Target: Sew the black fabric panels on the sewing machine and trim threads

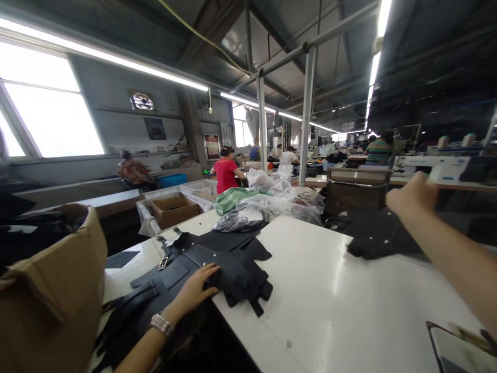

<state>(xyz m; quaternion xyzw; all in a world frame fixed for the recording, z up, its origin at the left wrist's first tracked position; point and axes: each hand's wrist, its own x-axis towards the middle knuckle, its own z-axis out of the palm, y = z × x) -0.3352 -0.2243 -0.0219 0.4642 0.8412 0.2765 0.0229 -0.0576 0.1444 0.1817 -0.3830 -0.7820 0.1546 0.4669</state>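
Flat and open, the left hand (196, 288) presses palm-down on a stack of dark navy cut fabric pieces (217, 269) lying on the white glossy worktable (322, 305); a metal-banded wristwatch (161, 324) sits on that wrist. Left of the stack stands an open brown cardboard box (54, 290). Behind the stack lie clear plastic bags of material (267, 202). Further right, a second pile of dark fabric (373, 233) rests near the table's far edge. Above it, the right hand (413, 199) is extended forward in the air, holding nothing visible; its finger spread cannot be determined.
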